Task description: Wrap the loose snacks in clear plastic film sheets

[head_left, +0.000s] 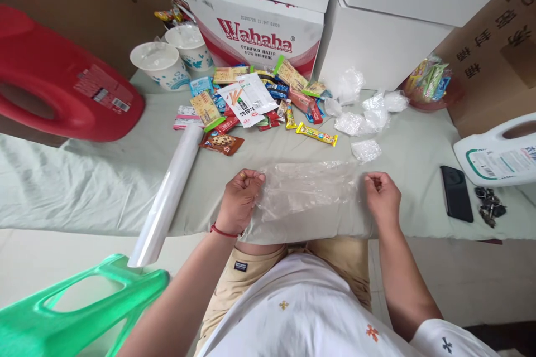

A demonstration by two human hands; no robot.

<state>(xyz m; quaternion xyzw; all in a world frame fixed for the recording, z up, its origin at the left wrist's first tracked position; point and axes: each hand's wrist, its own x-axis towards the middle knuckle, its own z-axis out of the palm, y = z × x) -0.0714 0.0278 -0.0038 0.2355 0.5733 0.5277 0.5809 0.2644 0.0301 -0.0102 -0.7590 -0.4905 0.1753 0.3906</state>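
Observation:
A sheet of clear plastic film (310,189) is stretched between my hands, low over the front of the cloth-covered table. My left hand (243,195) pinches its left end between thumb and fingers. The right end is pinched by my right hand (382,195), its fingers curled in. Just beyond the film lie a yellow snack bar (317,134) and a crumpled clear plastic piece (365,150). A brown cookie packet (221,143) is a little past my left hand. To the left, a roll of clear film (167,195) sticks out over the table's front edge.
Mixed snack packets (247,97) are heaped before a Wahaha carton (255,33). Several crumpled plastic wads (374,111) sit right of them. Paper cups (161,67) and a red jug (62,78) stand left; a phone (456,193), keys (489,206) and white jug (502,153) right. A green stool (84,307) is below.

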